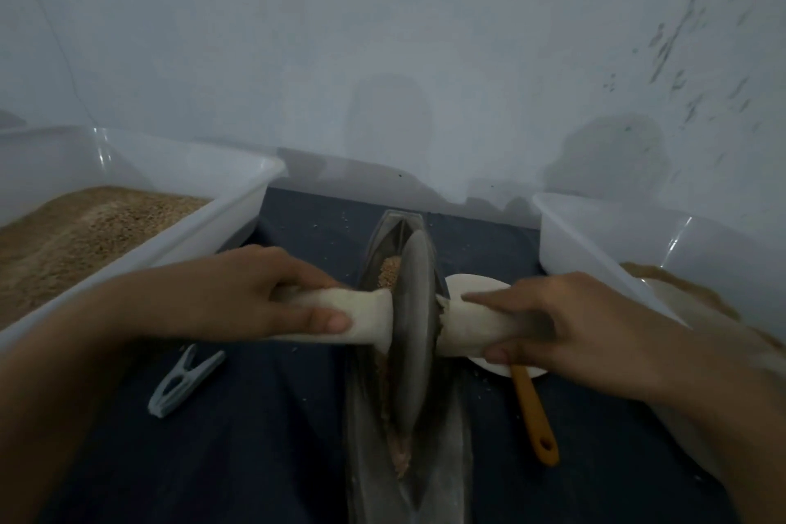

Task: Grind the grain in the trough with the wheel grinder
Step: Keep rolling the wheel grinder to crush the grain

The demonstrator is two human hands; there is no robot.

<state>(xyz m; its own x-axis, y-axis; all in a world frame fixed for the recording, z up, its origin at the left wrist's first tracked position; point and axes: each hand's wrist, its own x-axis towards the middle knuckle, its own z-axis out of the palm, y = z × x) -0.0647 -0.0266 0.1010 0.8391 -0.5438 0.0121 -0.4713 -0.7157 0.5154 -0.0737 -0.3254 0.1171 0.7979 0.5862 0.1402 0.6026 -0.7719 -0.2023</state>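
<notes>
A long grey metal trough (457, 451) runs away from me across a dark cloth. In its groove stands a grey wheel grinder (414, 336), upright on its edge. Brown grain (388, 270) lies in the groove ahead of the wheel, and more shows beneath it. A pale cloth-wrapped handle (361, 319) sticks out of the wheel on each side. My left hand (255, 294) grips the left handle. My right hand (565, 332) grips the right handle, fingers over the top and thumb underneath.
A white tub (238, 208) with brown grain stands at the left. Another white tub (595, 242) with a little brown meal stands at the right. A grey clothes peg (185, 381) lies left of the trough. A white dish (472, 285) and an orange-handled tool (533, 417) lie to its right.
</notes>
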